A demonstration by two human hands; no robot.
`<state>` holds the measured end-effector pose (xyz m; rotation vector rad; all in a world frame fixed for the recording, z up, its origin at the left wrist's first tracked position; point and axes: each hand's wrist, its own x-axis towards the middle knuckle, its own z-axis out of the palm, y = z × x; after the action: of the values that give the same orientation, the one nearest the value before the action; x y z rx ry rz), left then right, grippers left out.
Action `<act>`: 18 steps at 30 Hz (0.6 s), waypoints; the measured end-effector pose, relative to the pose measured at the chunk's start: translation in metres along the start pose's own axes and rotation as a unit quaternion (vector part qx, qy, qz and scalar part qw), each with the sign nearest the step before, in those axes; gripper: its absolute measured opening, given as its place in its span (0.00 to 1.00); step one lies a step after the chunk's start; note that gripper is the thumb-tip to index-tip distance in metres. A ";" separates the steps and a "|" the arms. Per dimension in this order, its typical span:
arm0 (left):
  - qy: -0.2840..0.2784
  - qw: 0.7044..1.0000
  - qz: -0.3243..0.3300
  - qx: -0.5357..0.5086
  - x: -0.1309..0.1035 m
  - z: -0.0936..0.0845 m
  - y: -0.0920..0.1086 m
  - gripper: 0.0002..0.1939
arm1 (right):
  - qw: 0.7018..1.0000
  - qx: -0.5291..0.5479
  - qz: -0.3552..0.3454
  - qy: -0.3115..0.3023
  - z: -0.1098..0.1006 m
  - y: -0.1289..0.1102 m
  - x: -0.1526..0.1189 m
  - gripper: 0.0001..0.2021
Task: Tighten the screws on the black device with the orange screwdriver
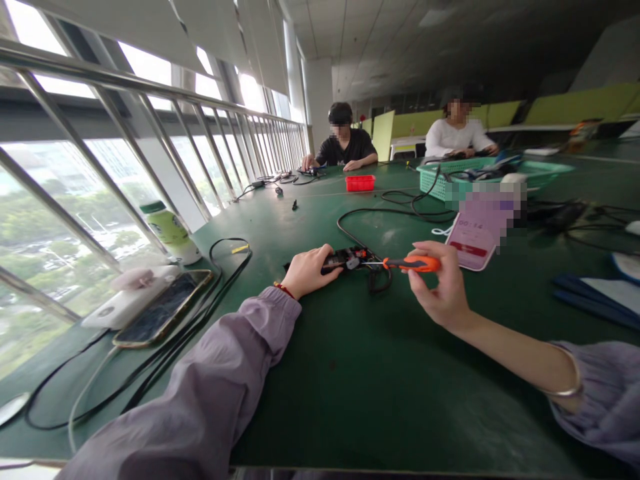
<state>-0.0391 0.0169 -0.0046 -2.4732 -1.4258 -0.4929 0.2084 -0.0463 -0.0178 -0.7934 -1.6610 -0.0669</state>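
Near the middle of the green table, my left hand is wrapped round the left part of a dark device with grey and orange parts. My right hand grips a screwdriver with an orange and black handle. Its thin shaft points left, and the tip meets or lies very close to the device's right end; contact is too small to tell. A black cable curls beside the device. The device's left part is mostly hidden under my left hand.
A bottle, a phone and black cables stand or lie at left. Beyond my hands are a red basket, a green basket and a lit pink phone. Two people sit at the far side.
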 end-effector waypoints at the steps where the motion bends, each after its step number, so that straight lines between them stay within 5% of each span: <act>1: -0.001 1.000 0.000 0.002 0.000 0.000 0.000 0.18 | 1.000 0.004 0.010 -0.008 0.000 -0.001 0.000 0.18; 6: -0.004 1.000 -0.003 0.011 0.000 -0.001 0.001 0.18 | 0.996 0.006 0.059 -0.060 -0.006 -0.007 0.003 0.06; 10: -0.007 1.000 -0.007 0.012 0.000 -0.001 0.001 0.18 | 0.994 0.019 0.049 -0.092 -0.007 -0.006 0.001 0.11; 18: -0.008 1.000 -0.009 -0.010 0.001 0.001 0.000 0.18 | 0.997 0.056 0.044 0.001 -0.003 0.008 -0.001 0.14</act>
<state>-0.0383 0.0175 -0.0049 -2.4871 -1.4574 -0.4939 0.2148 -0.0424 -0.0212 -0.7807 -1.6104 0.0859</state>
